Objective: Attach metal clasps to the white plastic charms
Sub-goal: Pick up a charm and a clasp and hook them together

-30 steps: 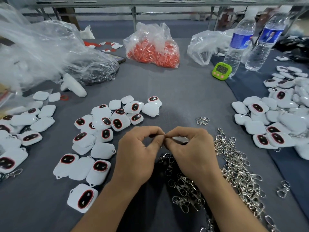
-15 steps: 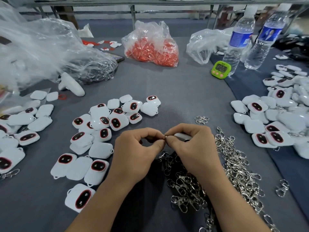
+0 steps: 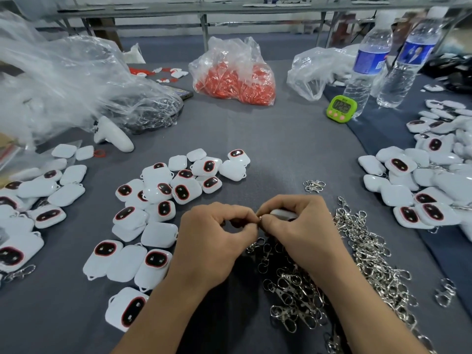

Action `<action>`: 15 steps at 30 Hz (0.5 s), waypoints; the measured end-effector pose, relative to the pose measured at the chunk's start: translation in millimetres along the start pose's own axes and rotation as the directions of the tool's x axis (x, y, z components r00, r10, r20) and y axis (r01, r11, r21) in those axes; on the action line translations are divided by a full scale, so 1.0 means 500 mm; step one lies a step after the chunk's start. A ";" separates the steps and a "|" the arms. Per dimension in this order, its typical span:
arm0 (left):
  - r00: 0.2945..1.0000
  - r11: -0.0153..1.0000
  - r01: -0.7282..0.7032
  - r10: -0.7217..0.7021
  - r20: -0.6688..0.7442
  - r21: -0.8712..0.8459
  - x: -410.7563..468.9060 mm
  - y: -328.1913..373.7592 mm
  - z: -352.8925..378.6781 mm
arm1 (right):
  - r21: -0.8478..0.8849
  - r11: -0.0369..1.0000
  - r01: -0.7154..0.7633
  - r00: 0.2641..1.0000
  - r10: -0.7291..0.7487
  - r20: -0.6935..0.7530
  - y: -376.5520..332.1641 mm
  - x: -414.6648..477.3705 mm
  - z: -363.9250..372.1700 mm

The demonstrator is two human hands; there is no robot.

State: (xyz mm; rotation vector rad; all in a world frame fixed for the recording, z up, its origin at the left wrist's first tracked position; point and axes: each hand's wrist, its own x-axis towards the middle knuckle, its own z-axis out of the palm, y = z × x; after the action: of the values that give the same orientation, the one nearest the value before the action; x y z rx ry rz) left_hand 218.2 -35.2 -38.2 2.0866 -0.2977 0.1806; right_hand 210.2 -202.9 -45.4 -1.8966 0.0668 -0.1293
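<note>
— Left hand (image 3: 214, 241)?
— Curled, thumb and forefinger pinching a small metal ring (image 3: 259, 218). Possibly a clasp's loop, too tiny to tell.
— Right hand (image 3: 304, 233)?
— Curled round a white rounded plastic charm (image 3: 283, 213), mostly hidden under the fingers. Fingertips meeting the left's at the ring.
— Where on the grey cloth-covered table (image 3: 281, 149)?
— Near edge, about 6 o'clock.
— Around the hands?
— Heap of silver metal swivel clasps (image 3: 367, 251) from 3 to 5 o'clock. Loose white charms with red-rimmed black ovals (image 3: 155, 192) at 9 to 11, a further pile of charms (image 3: 398, 195) at 2. Green digital timer (image 3: 341, 108) at 1, just beside two clear water bottles (image 3: 362, 70). Clear bag of orange-red pieces (image 3: 235, 80) at 12.
</note>
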 end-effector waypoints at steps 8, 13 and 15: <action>0.999 1.000 0.014 -0.014 -0.039 0.010 -0.001 0.011 0.007 | -0.011 1.000 0.026 0.999 -0.025 0.020 0.001 0.001 0.003; 0.967 0.963 0.031 0.038 -0.250 0.268 0.003 -0.001 0.001 | 0.035 0.999 0.034 0.997 -0.032 -0.069 0.001 0.001 0.006; 0.958 0.872 -0.009 0.147 -0.245 0.489 0.002 -0.010 -0.002 | 0.077 0.997 0.014 0.997 -0.008 -0.076 0.001 0.002 0.006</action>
State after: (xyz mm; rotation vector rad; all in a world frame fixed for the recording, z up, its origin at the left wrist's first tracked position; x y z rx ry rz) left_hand 220.7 -32.1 -41.6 2.5067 -0.1778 0.6491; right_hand 211.5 -200.4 -46.9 -1.8148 0.1014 -0.2082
